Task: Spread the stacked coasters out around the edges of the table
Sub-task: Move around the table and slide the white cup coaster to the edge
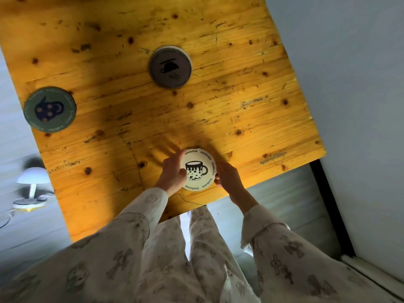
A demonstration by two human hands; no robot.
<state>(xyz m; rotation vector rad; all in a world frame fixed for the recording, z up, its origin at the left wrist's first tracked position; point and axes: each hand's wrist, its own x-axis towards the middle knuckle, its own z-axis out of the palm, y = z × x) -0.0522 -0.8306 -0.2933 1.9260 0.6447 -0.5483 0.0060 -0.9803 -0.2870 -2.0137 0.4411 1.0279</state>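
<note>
Near the counter's [240, 119] front edge, both hands hold a white coaster [197, 169] by its rim: left hand [172, 171] closed on its left side, right hand [227, 178] on its right. A grey stack [170, 66] sits mid-counter; a green coaster [49, 109] lies at the left edge. Bare wood spreads wide to the right.

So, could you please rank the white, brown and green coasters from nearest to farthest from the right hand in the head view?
1. White coaster: touching the right hand, near table edge.
2. Brown coaster: mid-table, farther up.
3. Green coaster: far left edge.
</note>
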